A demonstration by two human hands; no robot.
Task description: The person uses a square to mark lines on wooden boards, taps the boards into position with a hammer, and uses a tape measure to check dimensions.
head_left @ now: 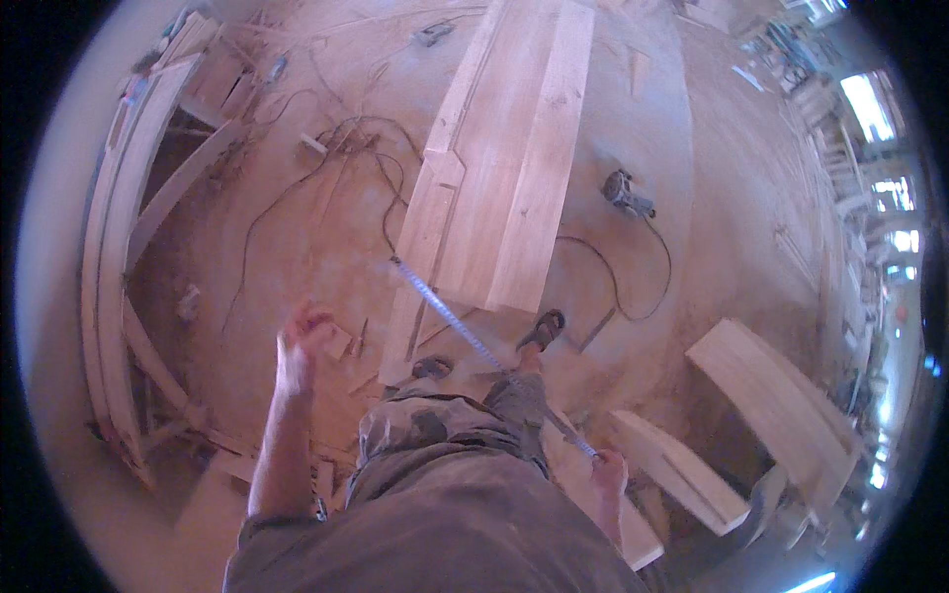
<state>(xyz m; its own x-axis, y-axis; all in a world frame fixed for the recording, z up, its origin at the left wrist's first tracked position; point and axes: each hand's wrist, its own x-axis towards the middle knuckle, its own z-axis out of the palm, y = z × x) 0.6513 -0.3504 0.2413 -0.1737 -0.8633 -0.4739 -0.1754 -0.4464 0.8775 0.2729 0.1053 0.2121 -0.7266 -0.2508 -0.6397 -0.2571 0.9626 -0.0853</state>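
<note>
My right hand [610,476], low on the right, is closed on the near end of a pale blue-white measuring tape [447,315]. The tape slants up and left across my legs, and its far end lies by the left edge of a long wooden door-like panel [504,188]. A plank [410,287] runs along that panel's left side. On the left my left hand [304,334] is raised with its fingers apart and loosely bent, and no object shows in it. My sandalled feet [542,331] stand at the panel's near end.
A corded power tool [629,194] lies right of the panel. Dark cables [247,242] trail over the dusty floor at left. Long boards [119,237] stand along the left side. Thick wooden pieces [776,405] and planks [682,474] lie at right.
</note>
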